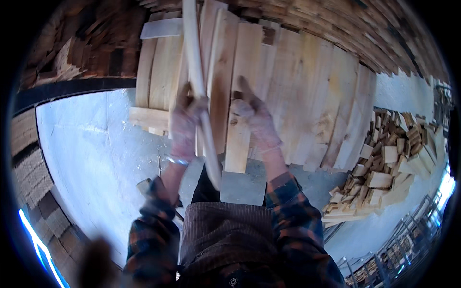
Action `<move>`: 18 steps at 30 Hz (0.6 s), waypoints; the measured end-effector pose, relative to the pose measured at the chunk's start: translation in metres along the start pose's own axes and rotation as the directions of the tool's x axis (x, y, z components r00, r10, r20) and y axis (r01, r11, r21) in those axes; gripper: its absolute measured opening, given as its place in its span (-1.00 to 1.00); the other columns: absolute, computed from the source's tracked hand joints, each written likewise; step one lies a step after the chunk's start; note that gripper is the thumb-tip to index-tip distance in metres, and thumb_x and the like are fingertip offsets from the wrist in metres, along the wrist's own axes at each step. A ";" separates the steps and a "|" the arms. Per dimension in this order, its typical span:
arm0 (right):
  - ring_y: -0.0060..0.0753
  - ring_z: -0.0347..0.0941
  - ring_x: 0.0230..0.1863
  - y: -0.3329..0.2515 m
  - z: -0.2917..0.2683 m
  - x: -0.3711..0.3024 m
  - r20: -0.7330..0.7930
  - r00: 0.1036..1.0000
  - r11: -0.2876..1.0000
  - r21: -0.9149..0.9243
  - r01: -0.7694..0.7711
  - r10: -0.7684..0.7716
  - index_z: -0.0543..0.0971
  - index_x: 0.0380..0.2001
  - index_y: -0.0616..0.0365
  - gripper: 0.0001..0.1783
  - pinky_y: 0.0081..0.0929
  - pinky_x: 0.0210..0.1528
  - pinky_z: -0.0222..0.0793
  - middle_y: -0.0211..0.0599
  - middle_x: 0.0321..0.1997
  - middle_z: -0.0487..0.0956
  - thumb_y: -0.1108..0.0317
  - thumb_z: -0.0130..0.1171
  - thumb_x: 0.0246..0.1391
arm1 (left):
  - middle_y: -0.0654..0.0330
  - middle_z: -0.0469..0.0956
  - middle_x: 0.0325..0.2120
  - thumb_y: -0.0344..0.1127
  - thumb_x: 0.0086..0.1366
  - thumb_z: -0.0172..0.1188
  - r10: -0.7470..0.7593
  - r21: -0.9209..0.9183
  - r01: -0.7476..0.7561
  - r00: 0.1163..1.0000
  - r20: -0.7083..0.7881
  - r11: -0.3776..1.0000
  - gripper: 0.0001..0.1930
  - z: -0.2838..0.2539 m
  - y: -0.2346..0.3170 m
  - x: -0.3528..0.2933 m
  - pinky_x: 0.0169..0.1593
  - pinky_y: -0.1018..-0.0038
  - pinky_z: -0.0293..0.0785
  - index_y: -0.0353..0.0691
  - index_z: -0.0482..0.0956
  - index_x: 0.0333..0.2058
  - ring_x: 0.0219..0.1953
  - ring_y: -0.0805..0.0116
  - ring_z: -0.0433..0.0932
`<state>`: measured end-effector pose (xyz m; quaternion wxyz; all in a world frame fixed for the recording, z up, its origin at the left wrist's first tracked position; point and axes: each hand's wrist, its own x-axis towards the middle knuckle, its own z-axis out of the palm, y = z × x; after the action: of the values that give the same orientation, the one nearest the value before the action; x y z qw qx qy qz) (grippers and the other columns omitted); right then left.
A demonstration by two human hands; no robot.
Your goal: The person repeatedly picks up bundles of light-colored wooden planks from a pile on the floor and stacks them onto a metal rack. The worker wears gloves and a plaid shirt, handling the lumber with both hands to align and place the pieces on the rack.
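A long, pale wooden board (194, 62), turned up on its narrow edge, runs from the far edge of the view back toward my lap. My left hand (186, 117), in a stained, thin glove, is closed around it near the middle. To its right, my right hand (258, 117) is above the row of boards, fingers apart, with nothing visible in it; motion blurs its fingertips. Under and beyond both hands, several flat boards (297, 96) lie side by side. One board with a dark knot (236, 149) sticks out toward me beneath the right hand.
Stacked timber (336, 21) lines the far side, with rough dark wood (96, 48) at far left. A heap of short offcuts (384, 158) lies on the pale floor (86, 144) at right. Stacked wood (33, 177) stands along the left, and a metal rack (389, 261) at lower right.
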<state>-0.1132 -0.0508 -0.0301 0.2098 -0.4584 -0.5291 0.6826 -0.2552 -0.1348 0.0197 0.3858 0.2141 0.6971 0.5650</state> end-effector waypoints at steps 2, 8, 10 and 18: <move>-0.37 0.41 -0.12 -0.019 -0.004 -0.012 0.092 0.995 0.901 0.433 -0.003 -0.041 0.16 0.32 0.18 -0.12 -0.51 -0.02 0.32 -0.19 0.11 0.43 0.20 0.26 -0.06 | 0.12 0.55 -0.20 -0.15 0.25 0.18 -0.061 0.637 -0.066 0.983 0.174 0.768 -0.35 0.040 -0.005 -0.040 -0.10 0.49 0.48 -0.37 0.23 0.21 -0.20 0.31 0.55; -0.09 0.38 0.10 -0.026 -0.145 -0.077 0.063 0.980 0.779 -0.617 -0.112 0.190 0.03 0.36 0.13 0.17 -0.41 0.19 0.22 0.06 0.12 0.42 0.16 0.36 -0.37 | -0.09 0.50 -0.02 -0.08 0.18 0.29 0.035 0.333 -0.045 0.999 0.038 0.942 -0.31 0.015 -0.044 -0.035 0.04 0.36 0.45 -0.35 0.30 0.18 -0.02 0.12 0.52; 0.02 0.34 0.12 -0.007 -0.192 -0.115 0.007 0.972 0.483 -0.868 -0.110 0.234 0.10 0.35 0.00 0.13 -0.26 0.22 0.21 0.05 0.12 0.37 0.22 0.38 -0.40 | -0.13 0.43 0.04 0.03 0.14 0.28 0.161 0.654 -0.030 0.977 -0.142 0.756 -0.22 -0.004 -0.036 0.004 0.13 0.28 0.35 -0.31 0.25 0.21 0.09 0.00 0.43; -0.05 0.33 -0.02 0.139 -0.247 -0.128 0.273 0.922 -0.141 -0.960 0.242 -0.276 0.37 0.14 -0.43 -0.39 -0.11 0.05 0.36 -0.12 -0.07 0.29 0.30 0.13 -0.04 | -0.09 0.22 0.18 0.34 0.01 0.18 0.374 0.993 0.004 0.926 0.042 -0.122 0.07 0.018 -0.098 0.036 0.25 0.00 0.06 -0.23 -0.01 0.32 0.21 -0.13 0.16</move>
<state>0.1865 -0.0681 -0.1105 -0.0556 -0.3569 -0.9324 0.0149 -0.2499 -0.1239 -0.0857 -0.0766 0.4493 0.8879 -0.0628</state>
